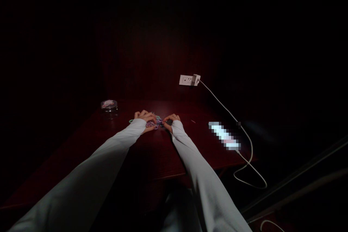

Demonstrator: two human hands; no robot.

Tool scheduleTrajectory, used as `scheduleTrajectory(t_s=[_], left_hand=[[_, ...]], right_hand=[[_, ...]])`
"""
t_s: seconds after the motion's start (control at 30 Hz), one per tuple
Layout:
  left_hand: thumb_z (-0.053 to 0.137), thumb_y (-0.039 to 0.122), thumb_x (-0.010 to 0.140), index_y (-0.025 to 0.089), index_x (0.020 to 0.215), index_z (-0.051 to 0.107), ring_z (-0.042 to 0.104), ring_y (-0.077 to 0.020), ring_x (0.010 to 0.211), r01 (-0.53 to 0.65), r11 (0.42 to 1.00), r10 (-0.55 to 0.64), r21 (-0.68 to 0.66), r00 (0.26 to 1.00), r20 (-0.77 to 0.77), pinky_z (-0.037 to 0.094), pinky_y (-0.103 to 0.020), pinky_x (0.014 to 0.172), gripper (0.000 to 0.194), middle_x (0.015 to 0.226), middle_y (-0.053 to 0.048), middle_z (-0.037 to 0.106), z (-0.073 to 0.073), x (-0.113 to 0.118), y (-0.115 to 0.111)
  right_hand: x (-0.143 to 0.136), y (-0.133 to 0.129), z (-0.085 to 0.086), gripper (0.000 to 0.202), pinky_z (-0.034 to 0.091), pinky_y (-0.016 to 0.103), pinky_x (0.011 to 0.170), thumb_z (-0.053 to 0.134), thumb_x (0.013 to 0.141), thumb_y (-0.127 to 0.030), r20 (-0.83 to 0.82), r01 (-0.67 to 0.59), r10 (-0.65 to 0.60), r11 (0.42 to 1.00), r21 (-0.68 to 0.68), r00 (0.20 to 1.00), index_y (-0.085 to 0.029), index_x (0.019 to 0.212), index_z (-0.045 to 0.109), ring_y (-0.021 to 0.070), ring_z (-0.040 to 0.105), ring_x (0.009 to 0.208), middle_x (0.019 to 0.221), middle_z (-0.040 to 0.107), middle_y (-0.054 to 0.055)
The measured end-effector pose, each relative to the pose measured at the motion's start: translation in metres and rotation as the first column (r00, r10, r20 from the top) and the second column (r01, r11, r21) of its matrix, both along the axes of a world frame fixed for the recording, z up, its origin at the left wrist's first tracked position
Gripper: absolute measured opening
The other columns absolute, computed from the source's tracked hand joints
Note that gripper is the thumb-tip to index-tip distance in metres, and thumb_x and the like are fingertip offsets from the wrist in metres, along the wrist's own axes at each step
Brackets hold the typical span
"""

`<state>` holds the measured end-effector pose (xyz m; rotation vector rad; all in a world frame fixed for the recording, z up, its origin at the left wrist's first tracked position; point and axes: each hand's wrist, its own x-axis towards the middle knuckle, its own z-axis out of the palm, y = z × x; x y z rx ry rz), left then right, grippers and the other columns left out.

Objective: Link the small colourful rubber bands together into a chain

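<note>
A small pile of colourful bands (156,127), seemingly elastic hair ties in purple, pink and green, lies on the dark red table (130,163). My left hand (144,117) rests over the pile's left side, its fingers bent but apart, touching the bands. Against the right side of the pile, my right hand (172,119) has thumb and fingertips pinched together. What sits in that pinch is too small and dim to make out. One green band (131,121) pokes out left of my left hand.
A clear round jar (109,110) with a printed lid stands at the back left. Right of my hands lie a thin pinkish piece (193,121) and a lit, blurred-out phone (224,136). Its white cable (228,110) runs to a charger (196,79) in the wall socket (185,80).
</note>
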<state>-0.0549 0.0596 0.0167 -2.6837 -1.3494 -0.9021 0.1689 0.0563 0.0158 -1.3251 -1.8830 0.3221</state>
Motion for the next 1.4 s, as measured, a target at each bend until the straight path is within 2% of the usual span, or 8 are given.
scheduleTrajectory(t_s=[0.17,0.33,0.6,1.07,1.4], left_hand=[[0.066,0.041,0.091,0.025,0.095,0.066,0.051,-0.0262,0.110,-0.056,0.998,0.055,0.035,0.998,0.003,0.027,-0.042,0.094,0.016,0.110,-0.002,0.074,0.010,0.003,-0.011],[0.059,0.045,0.098,0.031,0.116,0.069,0.052,-0.0253,0.110,-0.029,0.999,0.028,0.029,0.999,0.032,0.031,-0.040,0.096,0.025,0.119,-0.002,0.072,0.004,0.004,-0.002],[0.052,0.046,0.102,0.033,0.101,0.078,0.051,-0.0257,0.106,0.044,0.999,-0.044,0.030,0.999,0.018,0.033,-0.043,0.093,0.029,0.117,-0.003,0.074,-0.011,-0.004,0.018],[0.053,0.046,0.101,0.031,0.099,0.076,0.051,-0.0257,0.108,0.035,0.999,-0.036,0.021,0.999,0.020,0.033,-0.042,0.095,0.028,0.118,-0.003,0.074,-0.011,-0.005,0.018],[0.054,0.046,0.102,0.030,0.101,0.075,0.052,-0.0246,0.109,0.042,0.999,-0.042,0.013,0.999,0.027,0.032,-0.041,0.095,0.027,0.117,-0.002,0.074,-0.010,-0.005,0.016]], right_hand=[[-0.001,0.000,0.000,0.005,0.039,0.036,0.097,0.080,0.082,-0.028,0.019,-0.008,0.007,1.000,0.018,1.000,-0.025,0.084,0.077,0.0205,0.057,0.095,0.092,0.065,0.002],[-0.004,0.000,-0.001,0.006,0.038,0.039,0.103,0.081,0.082,-0.029,0.027,-0.030,0.029,0.999,0.035,0.999,-0.026,0.084,0.076,0.0199,0.059,0.094,0.092,0.066,0.000],[-0.004,-0.001,-0.002,0.005,0.042,0.037,0.097,0.081,0.081,-0.028,0.002,-0.057,0.057,0.997,0.050,0.998,-0.025,0.084,0.077,0.0193,0.059,0.091,0.090,0.066,0.001],[-0.004,-0.001,-0.004,0.006,0.045,0.034,0.091,0.081,0.081,-0.027,0.017,-0.034,0.034,0.998,0.050,0.999,-0.026,0.085,0.077,0.0200,0.059,0.092,0.091,0.065,0.001],[-0.003,-0.001,-0.003,0.014,0.045,0.034,0.091,0.082,0.082,-0.031,-0.034,-0.057,0.058,0.998,0.029,0.998,-0.028,0.096,0.082,0.0191,0.058,0.090,0.091,0.066,0.002]])
